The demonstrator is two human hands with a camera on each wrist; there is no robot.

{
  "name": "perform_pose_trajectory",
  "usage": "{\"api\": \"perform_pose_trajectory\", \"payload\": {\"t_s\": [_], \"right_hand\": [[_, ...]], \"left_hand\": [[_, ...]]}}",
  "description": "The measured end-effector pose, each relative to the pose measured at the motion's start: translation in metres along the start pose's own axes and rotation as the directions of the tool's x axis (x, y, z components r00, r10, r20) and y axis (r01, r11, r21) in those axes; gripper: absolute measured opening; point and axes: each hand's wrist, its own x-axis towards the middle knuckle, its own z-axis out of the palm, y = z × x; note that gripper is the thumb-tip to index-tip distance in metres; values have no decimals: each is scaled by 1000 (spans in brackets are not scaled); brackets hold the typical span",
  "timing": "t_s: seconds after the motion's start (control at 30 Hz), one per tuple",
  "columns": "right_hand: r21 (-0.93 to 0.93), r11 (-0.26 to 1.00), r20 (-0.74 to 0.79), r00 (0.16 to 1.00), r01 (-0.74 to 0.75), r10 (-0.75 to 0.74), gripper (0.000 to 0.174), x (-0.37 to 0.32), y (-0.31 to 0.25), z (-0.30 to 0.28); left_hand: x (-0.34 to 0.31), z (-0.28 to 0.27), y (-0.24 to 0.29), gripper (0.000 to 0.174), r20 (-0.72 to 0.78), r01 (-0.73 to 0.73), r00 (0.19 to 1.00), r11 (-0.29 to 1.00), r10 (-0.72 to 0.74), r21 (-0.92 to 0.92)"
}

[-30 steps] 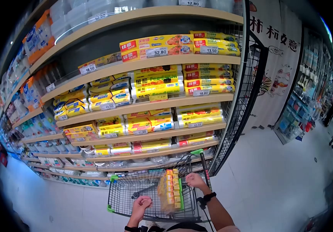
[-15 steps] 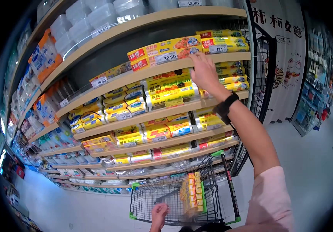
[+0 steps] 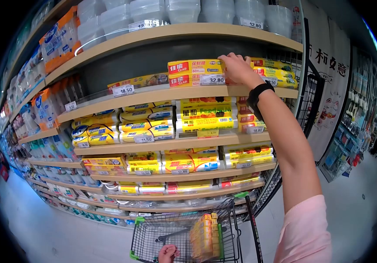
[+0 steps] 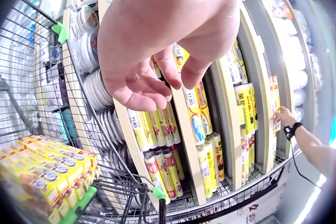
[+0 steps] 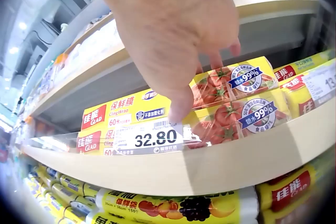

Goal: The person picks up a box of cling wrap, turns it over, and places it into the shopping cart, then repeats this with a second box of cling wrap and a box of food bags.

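Two yellow cling wrap boxes lie stacked on an upper shelf behind a 32.80 price tag [image 5: 156,138]. My right hand [image 3: 239,70] is over the right part of the top cling wrap box [image 3: 195,66]. In the right wrist view its thumb lies against the box front and its fingers reach over the top, partly hidden behind the hand. My left hand [image 3: 168,253] hangs over the shopping cart [image 3: 134,240], fingers loosely curled, holding nothing. Beside it in the cart stands a block of yellow boxes [image 3: 206,236], seen closer in the left wrist view.
Yellow rolls [image 3: 206,114] of bags fill the shelves below. Clear plastic containers [image 3: 182,11] stand on the shelf above. A black wire mesh panel [image 3: 313,94] closes the shelf's right end. Open floor shows at the right, past the cart handle [image 3: 254,228].
My right hand has risen from the cart to the upper shelf and now grips the top cling wrap box. My left hand stays low over the cart.
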Motion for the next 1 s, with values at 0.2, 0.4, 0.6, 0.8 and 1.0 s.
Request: {"api": "perform_pose_trajectory", "payload": {"t_s": [0.2, 0.4, 0.6, 0.8, 1.0], "right_hand": [[162, 987, 25, 1000, -9, 5, 48, 0, -5, -12], [-18, 994, -74, 991, 109, -110, 56, -8, -4, -12], [-194, 952, -333, 897, 236, -290, 56, -19, -1, -12], [-16, 930, -557, 769, 368, -314, 56, -94, -24, -25], [281, 872, -504, 835, 400, -221, 57, -228, -55, -9]], "left_hand": [[8, -11, 0, 20, 5, -22, 1000, 1000, 22, -21], [5, -5, 6, 22, -1, -44, 999, 998, 44, -39], [13, -7, 6, 27, 55, -69, 996, 997, 71, -34], [-3, 46, 66, 19, 177, -110, 977, 991, 121, -72], [-31, 110, 120, 31, 286, -323, 892, 937, 349, -136]]}}
